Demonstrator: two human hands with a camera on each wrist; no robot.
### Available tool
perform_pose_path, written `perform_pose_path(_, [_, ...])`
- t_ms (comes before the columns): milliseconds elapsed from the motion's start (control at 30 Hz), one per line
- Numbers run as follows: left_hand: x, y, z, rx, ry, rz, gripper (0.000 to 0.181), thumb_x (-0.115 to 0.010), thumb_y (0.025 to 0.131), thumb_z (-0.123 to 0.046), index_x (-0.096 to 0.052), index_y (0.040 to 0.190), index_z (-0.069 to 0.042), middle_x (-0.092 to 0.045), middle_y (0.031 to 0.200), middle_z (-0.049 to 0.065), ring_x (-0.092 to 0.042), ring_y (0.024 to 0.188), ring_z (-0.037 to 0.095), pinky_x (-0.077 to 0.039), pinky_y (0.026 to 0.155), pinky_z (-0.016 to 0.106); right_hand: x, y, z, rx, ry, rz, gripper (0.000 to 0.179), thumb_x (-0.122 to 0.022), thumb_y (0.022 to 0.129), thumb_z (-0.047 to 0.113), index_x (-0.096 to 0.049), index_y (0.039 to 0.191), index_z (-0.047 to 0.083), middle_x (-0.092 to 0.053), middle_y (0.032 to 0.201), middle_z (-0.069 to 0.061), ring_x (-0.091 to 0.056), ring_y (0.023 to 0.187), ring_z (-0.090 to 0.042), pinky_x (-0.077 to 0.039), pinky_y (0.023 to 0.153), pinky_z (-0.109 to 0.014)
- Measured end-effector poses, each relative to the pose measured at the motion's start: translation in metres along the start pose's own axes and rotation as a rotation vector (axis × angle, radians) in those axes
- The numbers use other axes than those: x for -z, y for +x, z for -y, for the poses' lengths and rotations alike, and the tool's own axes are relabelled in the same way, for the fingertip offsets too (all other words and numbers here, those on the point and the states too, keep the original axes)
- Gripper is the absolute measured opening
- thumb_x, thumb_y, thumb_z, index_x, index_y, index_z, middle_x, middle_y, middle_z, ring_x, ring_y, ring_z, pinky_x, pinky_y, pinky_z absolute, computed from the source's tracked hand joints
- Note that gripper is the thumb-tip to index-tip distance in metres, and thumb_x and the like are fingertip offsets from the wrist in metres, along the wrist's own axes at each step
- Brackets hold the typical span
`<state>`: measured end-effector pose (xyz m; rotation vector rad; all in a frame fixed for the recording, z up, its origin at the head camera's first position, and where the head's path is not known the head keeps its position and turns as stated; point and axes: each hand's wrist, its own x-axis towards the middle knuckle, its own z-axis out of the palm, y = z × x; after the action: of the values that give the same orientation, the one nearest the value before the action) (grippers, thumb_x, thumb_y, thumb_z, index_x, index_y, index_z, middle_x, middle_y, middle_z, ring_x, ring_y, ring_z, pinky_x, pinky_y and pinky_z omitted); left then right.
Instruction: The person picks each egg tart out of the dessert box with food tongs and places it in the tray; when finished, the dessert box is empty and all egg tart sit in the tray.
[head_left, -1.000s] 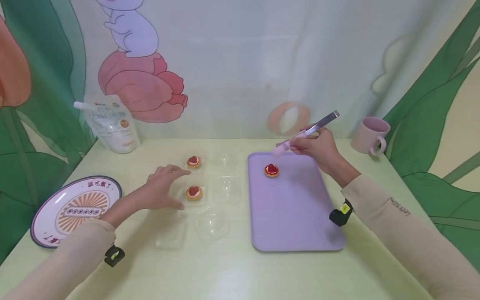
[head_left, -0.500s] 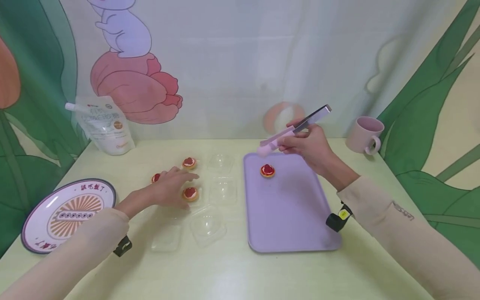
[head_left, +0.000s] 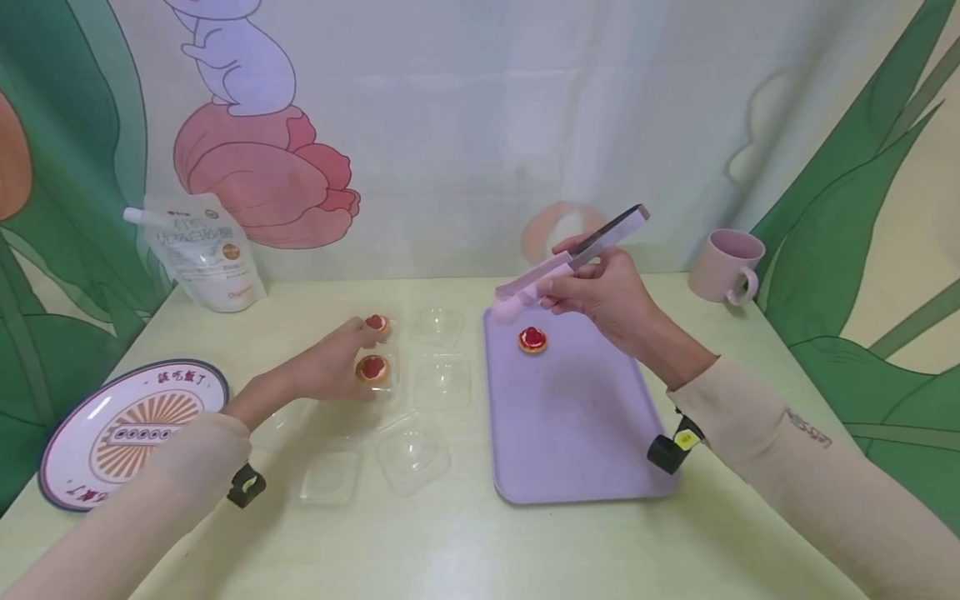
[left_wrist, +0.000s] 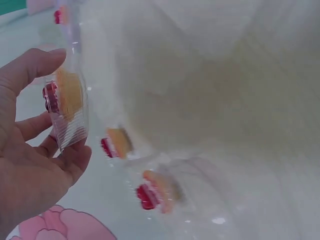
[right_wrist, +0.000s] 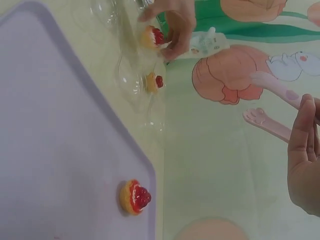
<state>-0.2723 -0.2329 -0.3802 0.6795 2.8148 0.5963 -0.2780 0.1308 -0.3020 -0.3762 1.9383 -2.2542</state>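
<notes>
Where the left hand (head_left: pixel 330 360) reaches into the left-centre of the head frame, we see its thumb and fingers pinching a clear container (left_wrist: pixel 76 127) with a fruit-topped tart (left_wrist: pixel 71 95) inside; the walls are so transparent that we trace their edges with difficulty, and we cannot tell whether the base touches the table (head_left: pixel 420 550). At the lower centre of the left wrist frame we count two further tarts (left_wrist: pixel 118 143); in the head frame we make out only one of these, partly covered by the fingertips. Right of centre, the right hand (head_left: pixel 603 287) grips a pair of tongs (head_left: pixel 611 236); we find the paw-shaped tips apart in the right wrist frame, whose right edge cuts off both hand and handle. The tray tart (head_left: pixel 532 339) lies toward the upper left of the purple tray (head_left: pixel 577 425). At lower left, a sleeve (head_left: pixel 180 467) hides part of the plate (head_left: pixel 78 433).
</notes>
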Motion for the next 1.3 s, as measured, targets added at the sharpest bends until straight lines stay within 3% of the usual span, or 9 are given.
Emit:
perform_pose_path(133, [0.010,-0.003,-0.012,-0.001,-0.096,-0.035,0.078,-0.084,0.075,-0.011,-0.047,0.142,0.004,-0.047,0.126,0.023,-0.054,0.115,0.036,-0.050,0.090,0.043,-0.007,-0.004,0.004,0.018,-0.019,0.036,0.035,-0.069,0.087,-0.007,-0.051,0.116,0.005,-0.072,0.083,-0.007,-0.071,0.063,-0.017,-0.060,0.068,-0.028])
perform_pose_path(233, [0.014,-0.005,-0.023,-0.007,-0.137,-0.027,0.078,-0.084,0.075,-0.010,-0.046,0.142,0.003,-0.045,0.128,0.023,-0.055,0.115,0.038,-0.050,0.087,0.040,-0.014,-0.007,0.007,0.027,-0.044,0.058,0.036,-0.069,0.087,-0.007,-0.052,0.116,0.006,-0.071,0.087,-0.007,-0.070,0.063,-0.017,-0.060,0.068,-0.028])
perform_pose_path(433, [0.013,-0.009,-0.043,-0.039,-0.214,-0.015,0.075,-0.084,0.075,-0.011,-0.045,0.139,0.000,-0.049,0.127,0.023,-0.055,0.113,0.037,-0.051,0.086,0.040,-0.024,-0.012,0.010,0.043,-0.066,0.089,0.036,-0.069,0.087,-0.007,-0.052,0.115,0.009,-0.071,0.088,-0.008,-0.070,0.062,-0.017,-0.060,0.068,-0.029])
perform_pose_path(600, [0.006,-0.013,-0.057,-0.019,-0.283,-0.006,0.078,-0.084,0.075,-0.012,-0.044,0.141,-0.004,-0.048,0.129,0.022,-0.053,0.110,0.035,-0.050,0.087,0.037,-0.031,-0.018,0.010,0.063,-0.116,0.125,0.035,-0.066,0.088,-0.008,-0.053,0.114,0.013,-0.069,0.090,-0.008,-0.070,0.064,-0.018,-0.060,0.069,-0.030])
perform_pose_path(733, [0.000,-0.014,-0.074,-0.008,-0.297,-0.015,0.080,-0.085,0.074,-0.015,-0.044,0.143,-0.009,-0.049,0.130,0.020,-0.052,0.111,0.033,-0.050,0.085,0.037,-0.038,-0.025,0.009,0.064,-0.127,0.174,0.036,-0.065,0.087,-0.008,-0.052,0.114,0.010,-0.069,0.085,-0.009,-0.068,0.062,-0.019,-0.059,0.065,-0.031])
perform_pose_path(967, [-0.004,-0.015,-0.099,0.020,-0.321,-0.093,0.080,-0.087,0.073,-0.018,-0.046,0.142,-0.012,-0.049,0.127,0.020,-0.053,0.105,0.032,-0.051,0.084,0.039,-0.046,-0.032,0.002,0.037,-0.143,0.259,0.039,-0.068,0.085,-0.008,-0.049,0.117,0.001,-0.072,0.079,-0.007,-0.069,0.063,-0.018,-0.059,0.066,-0.032])
perform_pose_path(1300, [-0.010,-0.019,-0.112,0.068,-0.332,-0.088,0.082,-0.085,0.076,-0.019,-0.043,0.146,-0.016,-0.046,0.130,0.015,-0.053,0.109,0.028,-0.051,0.087,0.039,-0.052,-0.033,-0.003,0.047,-0.210,0.285,0.040,-0.073,0.083,-0.005,-0.052,0.117,-0.001,-0.073,0.085,-0.011,-0.070,0.063,-0.021,-0.061,0.066,-0.036])
